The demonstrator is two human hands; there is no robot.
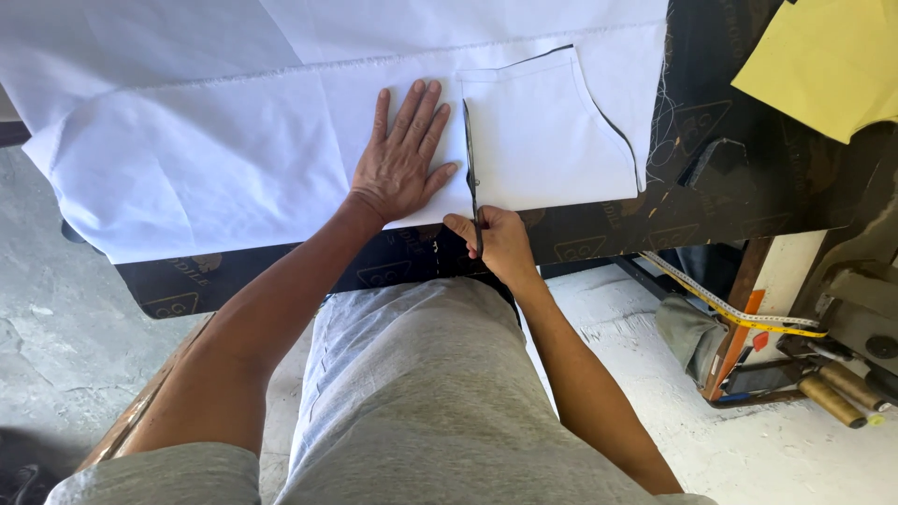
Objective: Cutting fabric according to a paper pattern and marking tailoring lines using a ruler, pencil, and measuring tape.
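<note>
White fabric (215, 159) lies spread over a dark cutting table (748, 187). My left hand (402, 159) presses flat on the cloth, fingers spread, just left of the cut line. My right hand (496, 243) grips black scissors (470, 168) at the table's near edge; their blades point away from me into the fabric. To the right of the blades lies a white cut panel (547, 140) with a curved right edge.
A yellow sheet (823, 65) lies at the table's far right corner. A yellow measuring tape (730, 309) hangs off the table's right side. Tool handles (842, 393) and a rust-coloured frame stand on the floor at right. Grey concrete floor (56, 318) lies at left.
</note>
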